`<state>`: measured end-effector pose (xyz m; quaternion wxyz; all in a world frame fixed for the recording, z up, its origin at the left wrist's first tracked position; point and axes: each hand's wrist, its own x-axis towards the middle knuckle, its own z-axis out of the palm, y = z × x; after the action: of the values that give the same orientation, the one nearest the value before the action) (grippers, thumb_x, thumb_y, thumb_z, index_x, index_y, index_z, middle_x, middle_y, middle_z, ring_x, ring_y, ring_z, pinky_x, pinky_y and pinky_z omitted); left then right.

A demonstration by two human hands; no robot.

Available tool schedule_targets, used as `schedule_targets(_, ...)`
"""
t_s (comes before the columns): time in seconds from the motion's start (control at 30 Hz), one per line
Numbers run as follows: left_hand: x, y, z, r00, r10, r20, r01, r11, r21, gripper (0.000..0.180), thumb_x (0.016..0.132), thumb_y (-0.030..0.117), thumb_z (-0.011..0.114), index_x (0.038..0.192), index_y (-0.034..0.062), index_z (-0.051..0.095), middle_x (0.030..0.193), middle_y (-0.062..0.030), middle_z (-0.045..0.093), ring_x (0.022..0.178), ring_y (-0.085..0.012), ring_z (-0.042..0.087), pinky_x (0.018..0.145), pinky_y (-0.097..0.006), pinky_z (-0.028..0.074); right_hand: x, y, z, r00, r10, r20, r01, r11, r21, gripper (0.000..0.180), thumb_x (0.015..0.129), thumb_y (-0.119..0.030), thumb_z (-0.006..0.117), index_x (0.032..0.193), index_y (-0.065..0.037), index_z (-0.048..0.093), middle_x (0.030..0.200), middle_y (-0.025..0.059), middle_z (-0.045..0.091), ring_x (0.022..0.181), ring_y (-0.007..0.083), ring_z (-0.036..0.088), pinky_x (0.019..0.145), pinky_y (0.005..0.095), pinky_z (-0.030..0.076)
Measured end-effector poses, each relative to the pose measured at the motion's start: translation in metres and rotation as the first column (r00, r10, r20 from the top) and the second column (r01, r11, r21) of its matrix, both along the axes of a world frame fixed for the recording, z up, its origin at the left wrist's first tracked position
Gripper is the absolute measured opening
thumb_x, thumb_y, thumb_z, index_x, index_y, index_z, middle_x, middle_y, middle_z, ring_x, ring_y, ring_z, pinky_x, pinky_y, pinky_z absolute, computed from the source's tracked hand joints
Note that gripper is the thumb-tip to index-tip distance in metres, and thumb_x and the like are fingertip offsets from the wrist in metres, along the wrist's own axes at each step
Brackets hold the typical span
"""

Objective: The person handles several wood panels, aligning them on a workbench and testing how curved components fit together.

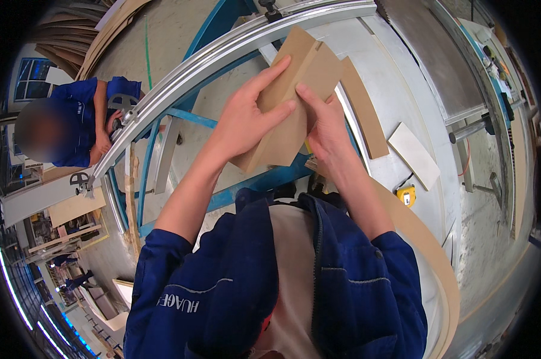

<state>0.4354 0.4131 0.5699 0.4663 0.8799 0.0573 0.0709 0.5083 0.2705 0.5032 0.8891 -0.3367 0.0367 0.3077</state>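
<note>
Two brown fibreboard pieces meet at an angle above the machine's edge: a long board (287, 81) on the left and a second board (328, 70) on the right. My left hand (246, 113) grips the long board, fingers along its far part and thumb across its face. My right hand (327, 122) holds the second board from the near side, its thumb close to where the pieces meet. The right hand's other fingers are partly hidden.
A brown strip (363, 110), a white panel (415, 155) and a yellow tape measure (406, 195) lie on the pale metal table (396, 90). A long curved board (435, 257) is at my right. Beyond the aluminium rail (216, 58), a person in blue (79, 113) is at the left.
</note>
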Motion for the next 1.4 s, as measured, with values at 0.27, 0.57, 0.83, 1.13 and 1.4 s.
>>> schedule_targets(0.27, 0.008, -0.003, -0.005, 1.000, -0.028, -0.010, 0.027, 0.999, -0.022, 0.073, 0.091, 0.024, 0.077, 0.159, 0.0164, 0.049, 0.152, -0.0166, 0.058, 0.133, -0.0277, 0.060, 0.112, -0.039, 0.047, -0.002, -0.008, -0.005, 0.999, -0.026, 0.036, 0.026, 1.000, 0.008, 0.063, 0.087, -0.009, 0.085, 0.139, -0.001, 0.050, 0.128, 0.0130, 0.065, 0.115, 0.0237, 0.067, 0.095, 0.0394, 0.059)
schedule_targets(0.57, 0.002, -0.009, -0.009, 1.000, 0.006, 0.014, -0.007, 0.999, 0.046, 0.069, 0.092, 0.020, 0.076, 0.157, 0.0151, 0.051, 0.142, -0.0181, 0.061, 0.128, -0.0304, 0.061, 0.108, -0.039, 0.049, -0.009, -0.012, -0.003, 0.994, -0.060, 0.096, 0.062, 0.998, -0.020, 0.065, 0.089, -0.011, 0.084, 0.140, 0.002, 0.045, 0.129, 0.0156, 0.061, 0.115, 0.0240, 0.066, 0.093, 0.0379, 0.059)
schedule_targets(0.83, -0.003, -0.009, -0.013, 0.998, -0.032, 0.058, 0.027, 0.996, 0.087, 0.070, 0.093, 0.013, 0.074, 0.158, 0.0166, 0.050, 0.136, -0.0140, 0.062, 0.122, -0.0256, 0.061, 0.107, -0.038, 0.048, -0.019, -0.008, -0.009, 0.991, -0.095, 0.090, 0.101, 0.993, -0.061, 0.072, 0.091, -0.017, 0.083, 0.142, 0.000, 0.035, 0.137, 0.0168, 0.053, 0.127, 0.0248, 0.058, 0.103, 0.0409, 0.053)
schedule_targets(1.13, -0.005, -0.021, -0.017, 0.992, -0.040, 0.118, 0.014, 0.976, 0.215, 0.069, 0.088, 0.018, 0.076, 0.153, 0.0197, 0.056, 0.136, -0.0177, 0.059, 0.116, -0.0359, 0.065, 0.097, -0.042, 0.056, -0.025, -0.006, -0.013, 0.983, -0.127, 0.134, 0.149, 0.975, -0.165, 0.087, 0.083, -0.021, 0.089, 0.143, 0.001, 0.029, 0.137, 0.0177, 0.050, 0.128, 0.0256, 0.055, 0.105, 0.0399, 0.051)
schedule_targets(1.4, -0.005, -0.024, -0.022, 0.982, -0.053, 0.183, 0.011, 0.974, 0.225, 0.069, 0.086, 0.017, 0.075, 0.152, 0.0186, 0.057, 0.135, -0.0176, 0.060, 0.114, -0.0364, 0.065, 0.096, -0.043, 0.056, -0.027, -0.002, -0.010, 0.966, -0.178, 0.188, 0.211, 0.962, -0.171, 0.092, 0.080, -0.018, 0.090, 0.144, 0.004, 0.027, 0.139, 0.0195, 0.047, 0.129, 0.0266, 0.054, 0.105, 0.0398, 0.051)
